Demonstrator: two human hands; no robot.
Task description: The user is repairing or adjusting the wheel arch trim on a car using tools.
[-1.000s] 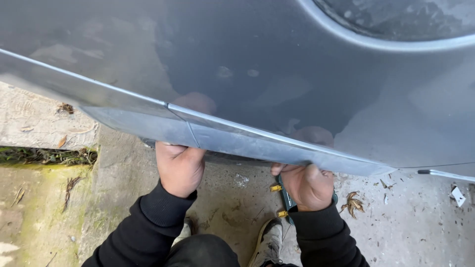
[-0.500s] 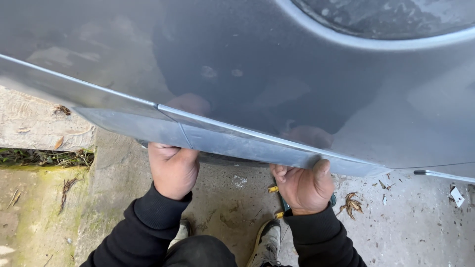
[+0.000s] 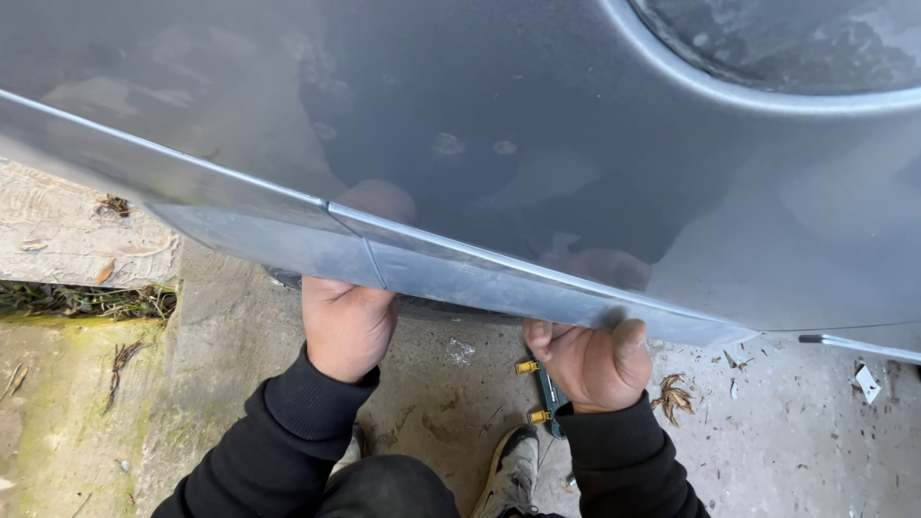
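Two bare hands grip the lower edge of a grey car body panel (image 3: 537, 125) above a concrete floor (image 3: 787, 441).

The glossy panel fills the upper frame, its grey sill trim strip (image 3: 451, 273) running down from left to right along the bottom edge. The left hand (image 3: 345, 326) is curled under the strip near a seam, fingers hidden behind it; the right hand (image 3: 590, 363) is clenched on the strip farther right, thumb pressed against its face. Both sleeves are black. A green and yellow tool (image 3: 545, 393) lies on the floor just beside the right wrist, near a shoe (image 3: 508, 470) and dry leaves (image 3: 672, 395).
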